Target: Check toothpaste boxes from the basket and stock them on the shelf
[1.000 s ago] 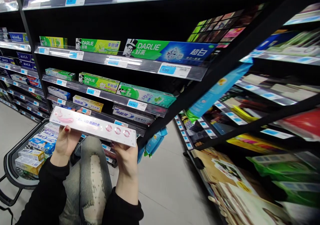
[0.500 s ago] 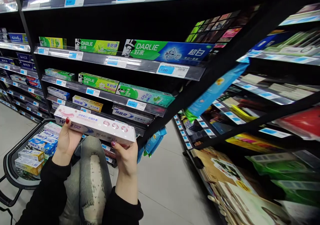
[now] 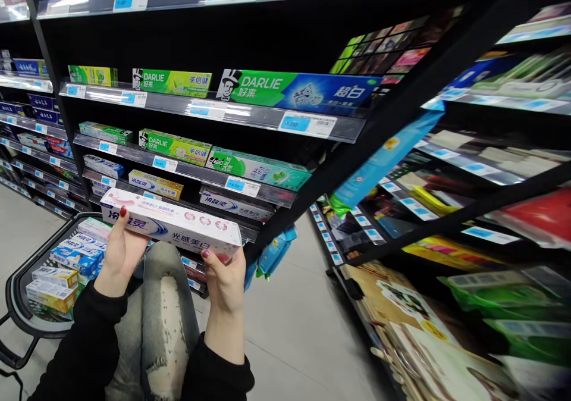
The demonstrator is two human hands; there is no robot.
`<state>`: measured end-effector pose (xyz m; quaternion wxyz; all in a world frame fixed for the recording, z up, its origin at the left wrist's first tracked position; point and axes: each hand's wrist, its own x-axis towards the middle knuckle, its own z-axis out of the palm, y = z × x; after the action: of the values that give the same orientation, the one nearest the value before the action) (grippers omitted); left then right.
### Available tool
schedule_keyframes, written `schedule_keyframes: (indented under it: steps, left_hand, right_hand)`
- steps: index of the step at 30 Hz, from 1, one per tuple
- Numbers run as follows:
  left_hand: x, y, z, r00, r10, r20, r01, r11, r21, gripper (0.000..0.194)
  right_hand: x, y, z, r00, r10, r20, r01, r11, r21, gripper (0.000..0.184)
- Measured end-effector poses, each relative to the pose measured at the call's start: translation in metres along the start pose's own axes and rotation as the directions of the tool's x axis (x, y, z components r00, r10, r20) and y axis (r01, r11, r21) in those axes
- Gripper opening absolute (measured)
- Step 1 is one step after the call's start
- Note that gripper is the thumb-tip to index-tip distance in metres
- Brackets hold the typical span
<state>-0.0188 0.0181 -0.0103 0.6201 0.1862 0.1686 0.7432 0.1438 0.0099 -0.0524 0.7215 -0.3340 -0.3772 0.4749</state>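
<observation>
We had the long white-and-pink toothpaste box (image 3: 172,225) up in both hands, level and lengthwise, just in front of the lower shelves (image 3: 250,193) of boxed toothpaste. Our left hand (image 3: 119,252) was wrapped round the box's left end, thumb on its face; our right hand (image 3: 225,279) cupped the box's right end from beneath, fingers closed on it. The box's printed front faced us, so by our reading the step in hand was looking the packet over. Below and left of the box sat the black basket (image 3: 20,306), already holding several toothpaste cartons (image 3: 66,258). Any next move, we judged, called for one hand to let go while the other kept a firm pinch, since the box was long and would tip.
</observation>
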Motion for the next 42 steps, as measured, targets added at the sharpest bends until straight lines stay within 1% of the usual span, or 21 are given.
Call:
schedule_keyframes:
  steps: [9, 16, 22, 25, 33, 38, 42]
  left_hand:
    - [-0.005, 0.001, 0.000, 0.996, 0.062, 0.061, -0.067, 0.995, 0.071, 0.063]
    - [-0.008, 0.004, 0.000, 0.995, 0.070, 0.077, -0.076, 0.993, 0.089, 0.070]
    - [-0.010, 0.005, 0.001, 0.992, 0.062, 0.109, -0.072, 0.994, 0.084, 0.074]
    - [-0.010, 0.006, 0.000, 0.991, 0.054, 0.122, -0.065, 0.994, 0.089, 0.075]
    - [-0.011, 0.007, -0.004, 0.986, 0.058, 0.156, -0.073, 0.993, 0.092, 0.073]
    - [-0.011, 0.006, -0.008, 0.979, 0.079, 0.189, -0.094, 0.993, 0.071, 0.066]
    - [-0.011, 0.006, -0.007, 0.977, 0.098, 0.190, -0.110, 0.992, 0.053, 0.064]
  right_hand:
    - [-0.001, 0.000, -0.003, 1.000, -0.008, -0.005, 0.008, 0.999, 0.035, 0.062]
    - [-0.002, 0.000, -0.005, 1.000, -0.016, 0.003, 0.016, 0.999, 0.050, 0.069]
    - [-0.004, 0.002, -0.010, 1.000, -0.001, 0.016, 0.001, 0.999, 0.035, 0.068]
    - [-0.004, 0.001, -0.010, 0.999, -0.016, 0.028, 0.016, 1.000, 0.004, 0.067]
    - [-0.007, -0.008, -0.005, 0.992, -0.102, 0.068, 0.101, 0.995, 0.011, 0.060]
    - [-0.008, -0.009, -0.006, 0.989, -0.127, 0.073, 0.129, 0.992, -0.011, 0.060]
    - [-0.008, -0.009, -0.008, 0.987, -0.139, 0.082, 0.142, 0.990, -0.024, 0.062]
